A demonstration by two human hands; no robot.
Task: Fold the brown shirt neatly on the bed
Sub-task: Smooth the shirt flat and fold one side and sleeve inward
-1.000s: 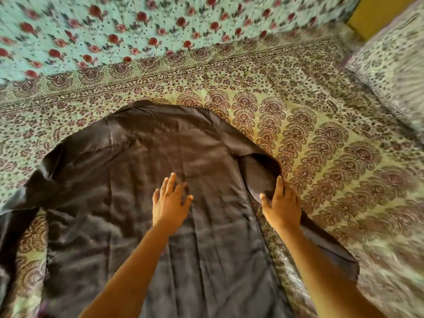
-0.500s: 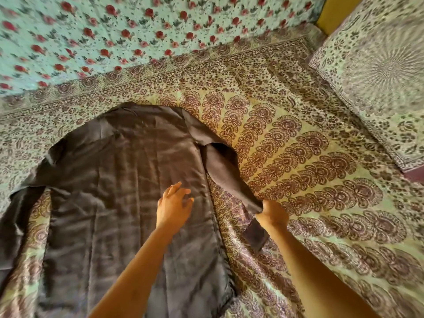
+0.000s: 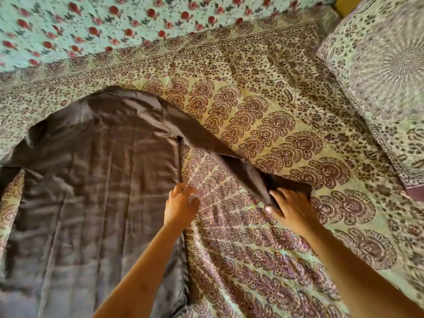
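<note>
The brown shirt (image 3: pixel 98 191) lies spread flat on the left part of the bed, collar end away from me. Its right sleeve (image 3: pixel 231 154) is stretched out sideways to the right across the patterned bedsheet (image 3: pixel 263 115). My right hand (image 3: pixel 292 208) is at the sleeve's end, and the sleeve's edge runs between its thumb and fingers. My left hand (image 3: pixel 181 204) is beside the right side seam of the shirt's body, its fingers spread and relaxed, holding nothing. The shirt's left sleeve runs off the left edge of the view.
A pillow (image 3: pixel 385 72) in a matching print lies at the right. A second cloth with red flowers (image 3: pixel 114 21) covers the far side of the bed. Bare bedsheet lies between the shirt's body and the pulled-out sleeve.
My right hand has drawn the sleeve out to the right, away from the shirt's body. My left hand has slid from the shirt's middle to its right edge.
</note>
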